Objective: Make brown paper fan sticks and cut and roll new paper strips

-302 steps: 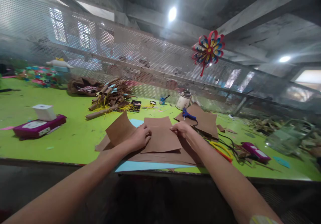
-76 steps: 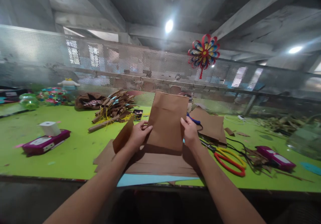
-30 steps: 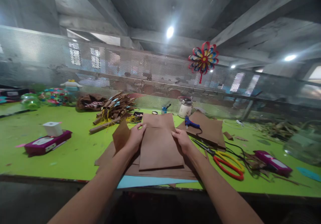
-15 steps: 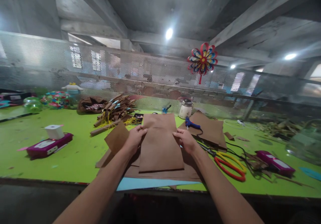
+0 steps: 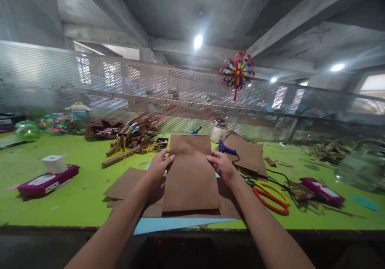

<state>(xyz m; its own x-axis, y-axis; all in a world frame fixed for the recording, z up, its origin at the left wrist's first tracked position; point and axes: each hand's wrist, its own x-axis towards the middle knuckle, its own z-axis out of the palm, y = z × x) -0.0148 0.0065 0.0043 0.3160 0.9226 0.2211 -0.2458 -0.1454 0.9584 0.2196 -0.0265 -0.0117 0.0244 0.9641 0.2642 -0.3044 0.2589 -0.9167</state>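
The left hand (image 5: 159,165) and right hand (image 5: 223,166) pinch opposite edges of the creased brown sheet (image 5: 191,182), over other papers (image 5: 124,184) near the tabletop's (image 5: 87,196) near edge; uneven pulling could skew or tear it, a slack grip drop it.

The head camera looks forward over the nearby brown sheet (image 5: 191,182) and table (image 5: 90,194).

A craft workshop: red-and-yellow-handled scissors (image 5: 271,196), a blue glue gun (image 5: 227,149), brown paper sheets (image 5: 191,180), scraps (image 5: 270,162) and paper rolls (image 5: 118,157) occupy a lime-green worktop (image 5: 90,192), with a perforated metal screen (image 5: 168,76) behind and bare concrete beams (image 5: 300,18) overhead
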